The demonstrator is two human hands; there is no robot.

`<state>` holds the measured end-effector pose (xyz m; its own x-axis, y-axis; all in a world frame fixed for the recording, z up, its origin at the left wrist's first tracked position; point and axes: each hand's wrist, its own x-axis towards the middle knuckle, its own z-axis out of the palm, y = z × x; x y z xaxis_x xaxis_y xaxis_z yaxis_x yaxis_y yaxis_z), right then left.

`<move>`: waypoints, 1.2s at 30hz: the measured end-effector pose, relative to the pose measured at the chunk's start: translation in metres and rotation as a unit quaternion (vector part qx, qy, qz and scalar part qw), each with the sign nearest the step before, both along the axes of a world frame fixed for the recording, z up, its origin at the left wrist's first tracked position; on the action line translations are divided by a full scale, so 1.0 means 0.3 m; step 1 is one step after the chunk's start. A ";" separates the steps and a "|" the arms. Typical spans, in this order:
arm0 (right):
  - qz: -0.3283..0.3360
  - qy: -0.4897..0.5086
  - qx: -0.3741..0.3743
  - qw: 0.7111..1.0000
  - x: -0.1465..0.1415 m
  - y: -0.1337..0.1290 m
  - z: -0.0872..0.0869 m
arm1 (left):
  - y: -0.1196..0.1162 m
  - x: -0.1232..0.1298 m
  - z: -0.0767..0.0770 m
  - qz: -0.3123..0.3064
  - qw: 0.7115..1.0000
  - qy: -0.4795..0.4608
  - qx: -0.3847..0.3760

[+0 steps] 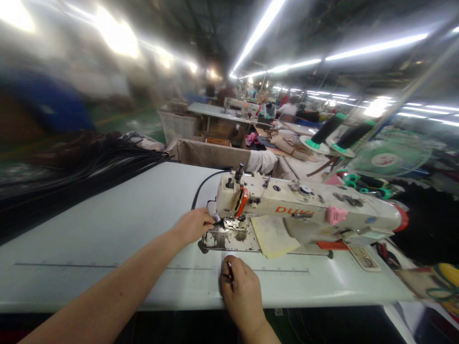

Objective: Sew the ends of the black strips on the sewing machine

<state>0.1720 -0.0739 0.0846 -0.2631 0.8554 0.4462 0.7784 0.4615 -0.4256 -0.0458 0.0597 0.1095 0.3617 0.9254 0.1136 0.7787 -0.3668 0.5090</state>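
Observation:
My left hand (193,225) is closed in a pinch at the left of the needle area, on the end of a black strip (218,223) near the presser foot (233,222). A length of black cord (199,188) arcs behind that hand toward the back of the white sewing machine (265,198). My right hand (244,289) rests at the table's front, below the metal bed plate (229,242). Its fingers are curled around a small dark pointed tool (228,276), mostly hidden by the hand. A pale yellow cloth (274,236) lies under the machine arm.
Long black strips (89,191) are heaped along the left of the white table (143,205). A printed ruler (89,265) runs along its front. Black thread spools (326,129) and a green fan (389,155) stand behind right. A beige cloth-lined bin (211,154) is beyond the table.

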 end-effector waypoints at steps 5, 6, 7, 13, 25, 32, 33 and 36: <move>0.004 0.018 0.011 1.000 0.000 0.003 0.008 | -0.090 0.050 0.000 0.019 0.999 0.000 -0.033; 0.006 0.026 0.009 1.000 0.000 0.004 0.011 | -0.114 0.068 -0.001 0.032 0.999 -0.006 -0.042; 0.007 0.034 0.006 0.999 0.000 0.005 0.015 | -0.137 0.089 -0.003 0.047 0.997 -0.013 -0.052; 0.009 0.121 -0.045 0.992 0.009 0.008 0.036 | -0.215 0.211 -0.019 0.096 0.992 -0.030 -0.080; -0.086 0.354 -0.178 0.914 0.248 -0.143 0.024 | -0.326 0.192 -0.061 -0.004 0.992 0.118 -0.031; -0.426 0.296 -0.115 0.847 0.634 -0.319 -0.017 | -0.324 0.130 -0.078 -0.044 0.991 0.084 0.095; -0.468 0.275 -0.110 0.833 0.703 -0.353 -0.014 | -0.303 0.115 -0.112 -0.060 0.988 0.065 0.124; -0.581 0.199 -0.104 0.782 0.889 -0.467 0.020 | -0.243 0.086 -0.214 -0.082 0.981 0.003 0.174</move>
